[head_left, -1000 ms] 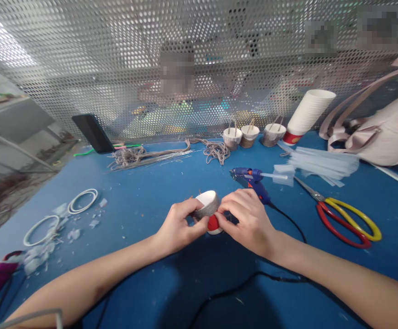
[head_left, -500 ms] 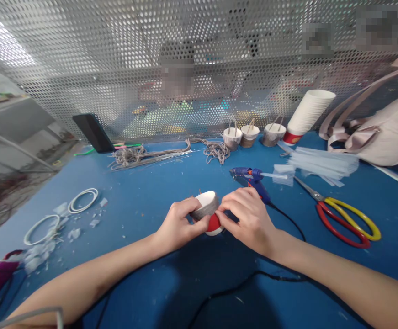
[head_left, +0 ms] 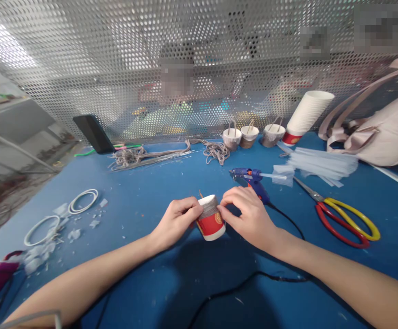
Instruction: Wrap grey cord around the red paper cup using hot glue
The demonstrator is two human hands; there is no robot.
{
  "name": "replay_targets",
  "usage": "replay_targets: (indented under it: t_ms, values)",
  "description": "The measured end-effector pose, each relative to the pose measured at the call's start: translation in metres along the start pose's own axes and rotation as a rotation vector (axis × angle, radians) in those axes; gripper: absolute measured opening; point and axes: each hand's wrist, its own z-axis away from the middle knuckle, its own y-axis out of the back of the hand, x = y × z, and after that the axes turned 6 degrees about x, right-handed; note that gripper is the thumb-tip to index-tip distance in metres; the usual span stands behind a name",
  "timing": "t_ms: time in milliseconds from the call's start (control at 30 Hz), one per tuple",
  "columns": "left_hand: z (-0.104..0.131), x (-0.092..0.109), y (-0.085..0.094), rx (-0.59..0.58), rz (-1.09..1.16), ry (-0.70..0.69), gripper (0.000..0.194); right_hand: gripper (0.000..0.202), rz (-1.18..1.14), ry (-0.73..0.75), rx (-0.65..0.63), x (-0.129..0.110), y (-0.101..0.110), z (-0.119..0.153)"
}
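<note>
A small paper cup point(head_left: 212, 225), red with a white base and a gold print, is tilted between my hands above the table. Grey cord point(head_left: 209, 206) is wrapped around its upper part, up to the white rim. My left hand point(head_left: 180, 219) pinches the cup's left side, thumb and fingers closed on it. At the right side, the thumb and fingertips of my right hand point(head_left: 246, 212) close at the edge of the wound cord; the bit of cord in them is mostly hidden. Behind my right hand lies a blue glue gun point(head_left: 248, 173) with a clear stick in its back.
Scissors point(head_left: 342, 219) and clear glue sticks point(head_left: 322, 163) lie right. Cord-wrapped cups point(head_left: 232, 139), stacked cups point(head_left: 308, 112) and loose cord point(head_left: 215, 151) line the mesh panel point(head_left: 116, 82). A phone point(head_left: 94, 133), white rings point(head_left: 83, 201) and scraps are left. A black cable point(head_left: 233, 285) crosses in front.
The cup has turned and tipped, so more of its red side faces me. My left fingers have shifted up toward its rim; my right hand stays close at its right side.
</note>
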Motion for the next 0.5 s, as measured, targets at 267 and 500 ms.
replay_targets:
  t_ms: [267, 500]
  values:
    - [-0.005, 0.001, 0.005, 0.029, 0.135, 0.078, 0.034, 0.011, -0.275, -0.278, 0.025, 0.003, 0.002, 0.000]
    - [-0.015, 0.011, 0.022, 0.051, -0.052, 0.036, 0.042, 0.023, -0.253, -0.243, -0.070, 0.007, -0.013, 0.016]
